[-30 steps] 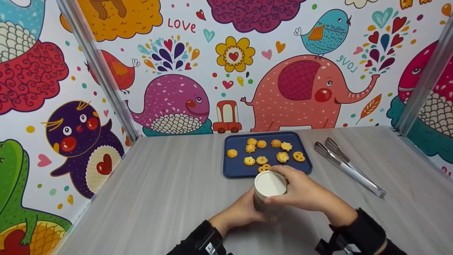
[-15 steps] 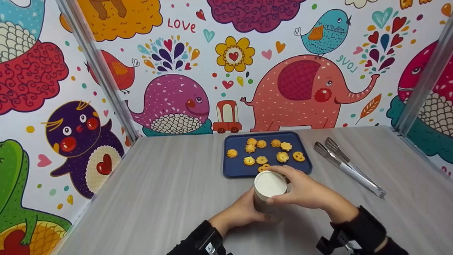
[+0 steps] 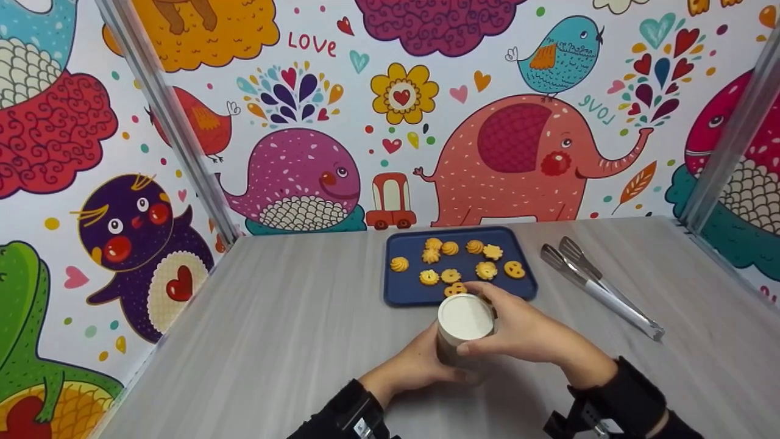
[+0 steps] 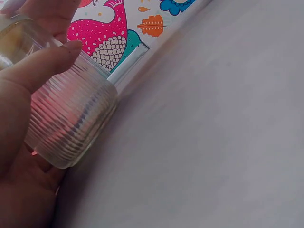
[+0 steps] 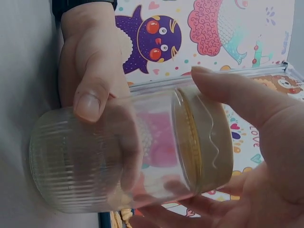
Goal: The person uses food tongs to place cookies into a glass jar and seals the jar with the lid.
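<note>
Low in the middle of the head view, both hands are on a clear ribbed glass jar (image 3: 461, 341) that stands on the grey table (image 3: 274, 341), just in front of the near edge of the blue tray (image 3: 402, 292). The left hand (image 3: 414, 366) wraps the jar's lower body from the left; the right wrist view shows its thumb and curled fingers (image 5: 90, 102) pressed against the ribbed glass, a firm grasp. The right hand (image 3: 527, 332) comes over from the right with its fingers curled round the pale lid (image 3: 465, 317), thumb on the near rim and fingertips on the far side.

Compared with the two earlier head pictures, little has moved — the jar sits in the same spot and the left hand has not shifted. The right hand, though, has turned slightly round the lid (its thumb sits a touch further left on the rim than half a second ago), which reads to me as a twisting grip. The lid is still seated on the jar; in the right wrist view its edge (image 5: 204, 137) lies flush on the neck with no gap visible.

Beyond, the tray carries about ten small yellow cookies (image 3: 451, 275), one nearly touching the lid in the picture. A pair of metal tongs (image 3: 594, 286) lies untouched at the right of the frame.
</note>
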